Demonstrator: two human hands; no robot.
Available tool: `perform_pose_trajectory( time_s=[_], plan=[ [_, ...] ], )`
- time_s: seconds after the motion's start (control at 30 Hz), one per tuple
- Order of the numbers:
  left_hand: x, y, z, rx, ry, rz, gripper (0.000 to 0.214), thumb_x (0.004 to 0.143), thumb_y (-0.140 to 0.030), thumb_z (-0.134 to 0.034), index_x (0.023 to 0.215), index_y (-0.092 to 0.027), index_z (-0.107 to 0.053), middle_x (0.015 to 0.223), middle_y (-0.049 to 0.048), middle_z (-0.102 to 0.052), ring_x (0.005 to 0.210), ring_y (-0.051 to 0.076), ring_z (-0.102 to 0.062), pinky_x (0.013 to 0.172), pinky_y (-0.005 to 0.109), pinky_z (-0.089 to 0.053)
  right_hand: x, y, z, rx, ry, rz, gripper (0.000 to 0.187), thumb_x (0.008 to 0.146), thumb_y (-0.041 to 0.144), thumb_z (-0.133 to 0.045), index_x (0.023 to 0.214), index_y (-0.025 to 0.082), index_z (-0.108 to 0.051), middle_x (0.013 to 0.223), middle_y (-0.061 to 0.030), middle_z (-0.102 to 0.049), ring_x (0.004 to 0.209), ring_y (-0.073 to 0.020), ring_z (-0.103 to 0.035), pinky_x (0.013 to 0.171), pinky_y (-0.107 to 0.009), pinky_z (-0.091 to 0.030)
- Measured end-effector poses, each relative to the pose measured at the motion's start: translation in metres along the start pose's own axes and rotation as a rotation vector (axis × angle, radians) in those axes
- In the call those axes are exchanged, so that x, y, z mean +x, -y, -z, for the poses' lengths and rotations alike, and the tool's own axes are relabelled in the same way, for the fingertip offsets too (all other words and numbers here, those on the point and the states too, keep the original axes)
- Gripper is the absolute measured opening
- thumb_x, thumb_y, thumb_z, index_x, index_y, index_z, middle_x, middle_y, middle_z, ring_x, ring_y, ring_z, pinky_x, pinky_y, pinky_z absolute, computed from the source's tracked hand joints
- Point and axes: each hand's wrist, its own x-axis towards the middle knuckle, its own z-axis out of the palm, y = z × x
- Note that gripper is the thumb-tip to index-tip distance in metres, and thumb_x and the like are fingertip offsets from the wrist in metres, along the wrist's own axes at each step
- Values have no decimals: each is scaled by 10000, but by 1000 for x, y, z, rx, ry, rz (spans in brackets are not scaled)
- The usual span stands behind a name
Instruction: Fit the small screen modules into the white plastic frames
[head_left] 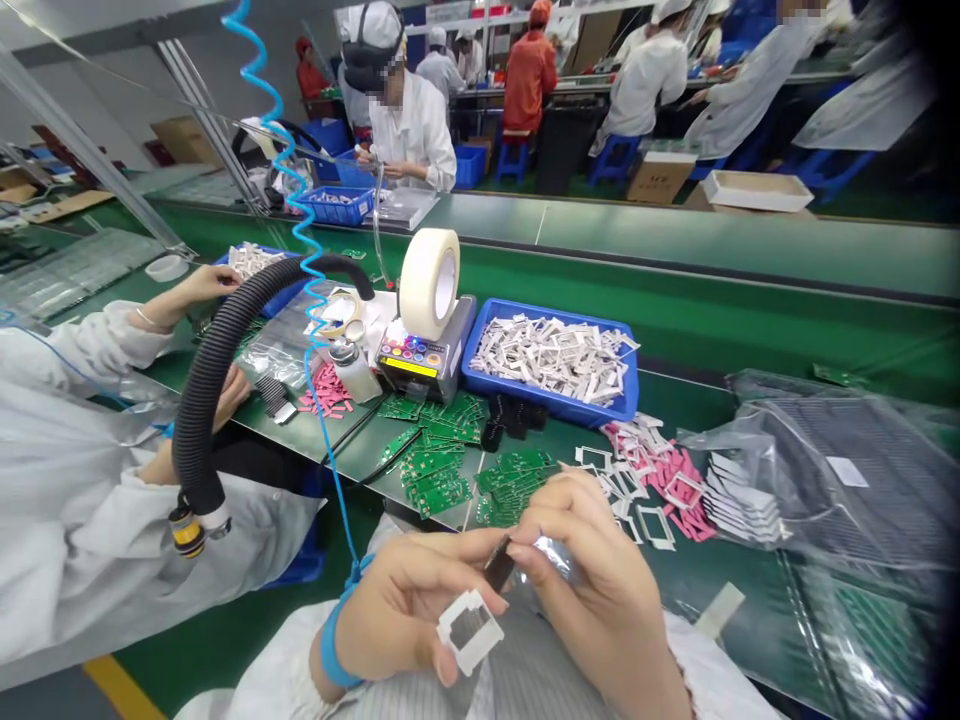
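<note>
My left hand [394, 600] wears a blue wrist strap [335, 640] with a coiled cord. Its thumb and fingers close on a small white frame [484, 648] with a greyish window, held above my lap. Between the two hands is a small dark flat piece [498, 566]; my left fingertips touch its side. The thumb and index finger of my right hand [600, 580] pinch its upper end. Just beyond the hands lie green circuit boards [435, 480]. Loose white frames [656, 528] and pink strips [679, 480] are spread to the right.
A blue bin [551, 405] of white frames stands behind the boards. Left of it, a tape roll [429, 283] tops a small machine [420, 372]. A black hose [199, 400] arches at left beside a co-worker's sleeve [67, 470]. Bagged trays [855, 470] lie right.
</note>
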Motion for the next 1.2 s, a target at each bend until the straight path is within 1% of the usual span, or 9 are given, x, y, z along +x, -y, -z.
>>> perform_pose_trajectory(
  time_s=[0.13,0.27,0.37,0.5,0.7,0.8,1.03,1.13,1.2],
  plan=[
    [-3,2,3,68,10,2,360,647,-488,-695,935,-280,-750,1143,117,-676,1060,327,-603,935,449,-384,-3,-1,-1,28,9,-40,98,874,191,-516,790,241,-520,681,10,-551,704,-167,-525,722,-375,-382],
    [-6,4,6,89,15,30,377,644,-504,-686,936,-273,-750,1174,126,-662,1085,343,-592,936,463,-387,-4,-2,-3,44,24,-57,113,873,190,-509,771,236,-522,678,7,-559,704,-168,-536,729,-377,-396],
    [-7,4,7,105,31,34,372,652,-499,-682,948,-283,-746,1188,122,-655,1067,336,-603,931,457,-393,-5,-2,-3,53,25,-62,116,868,181,-513,765,233,-524,675,12,-561,705,-162,-537,748,-376,-405],
    [-9,4,9,161,20,61,398,639,-520,-682,931,-259,-753,1185,143,-654,1077,356,-594,936,468,-395,-4,-2,-3,28,40,-49,115,865,184,-512,764,237,-526,677,9,-572,695,-167,-546,760,-386,-400],
    [-8,2,7,130,44,17,361,665,-481,-679,962,-286,-742,1200,133,-648,1067,347,-601,940,455,-387,-7,0,-3,33,24,-49,103,865,180,-522,778,234,-528,686,10,-567,719,-167,-543,765,-378,-390],
    [-9,2,7,142,34,43,370,655,-496,-681,943,-273,-749,1192,143,-651,1074,356,-596,927,452,-399,-9,0,-3,43,24,-56,107,869,175,-514,779,233,-520,688,8,-555,715,-165,-532,737,-370,-392],
    [-15,6,9,183,20,93,442,618,-567,-671,913,-249,-759,1196,156,-645,1037,361,-608,940,486,-389,-10,1,-4,52,24,-51,103,865,170,-524,782,230,-536,684,11,-550,705,-156,-522,734,-363,-399],
    [-14,6,8,150,32,72,402,648,-532,-667,932,-260,-752,1222,146,-632,1020,335,-617,949,478,-387,-10,1,-4,61,28,-45,98,866,167,-524,790,228,-537,689,12,-544,707,-153,-519,739,-364,-398],
    [-11,7,8,121,61,11,369,669,-476,-681,971,-271,-738,1238,134,-624,1031,311,-618,956,450,-390,-10,1,-4,59,32,-45,105,867,168,-520,782,227,-532,686,11,-538,708,-156,-518,727,-362,-398]
  ],
)
